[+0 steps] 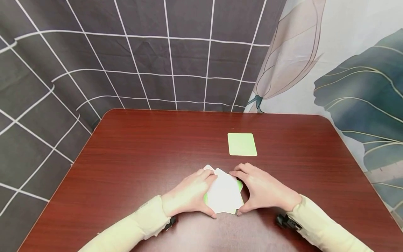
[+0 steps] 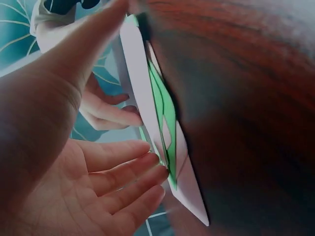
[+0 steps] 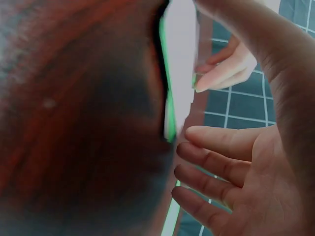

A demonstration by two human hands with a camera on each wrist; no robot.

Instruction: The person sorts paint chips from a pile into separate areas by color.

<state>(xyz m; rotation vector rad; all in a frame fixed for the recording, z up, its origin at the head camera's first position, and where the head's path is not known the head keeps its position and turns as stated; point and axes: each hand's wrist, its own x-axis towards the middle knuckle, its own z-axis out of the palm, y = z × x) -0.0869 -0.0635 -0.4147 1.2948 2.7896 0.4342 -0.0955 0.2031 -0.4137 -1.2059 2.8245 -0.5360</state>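
Note:
A messy pile of square cards (image 1: 224,192), with white faces and green ones, lies on the table between the two hands. At its left side my left hand (image 1: 192,192) spans the pile, thumb near the front edge and fingertips at the back-left corner. My right hand (image 1: 262,187) curves around the right side, thumb tip at the front-right corner. In the left wrist view, extended fingers (image 2: 123,172) reach the edge of the cards (image 2: 138,69). The right wrist view has relaxed, spread fingers (image 3: 216,162) beside the stack (image 3: 182,59).
A single light green card (image 1: 242,144) lies flat on the reddish-brown table (image 1: 151,140), behind the pile. Dark grid-patterned cloth (image 1: 189,56) hangs behind and to the left of the table. A leaf-print curtain (image 1: 352,84) hangs at the right.

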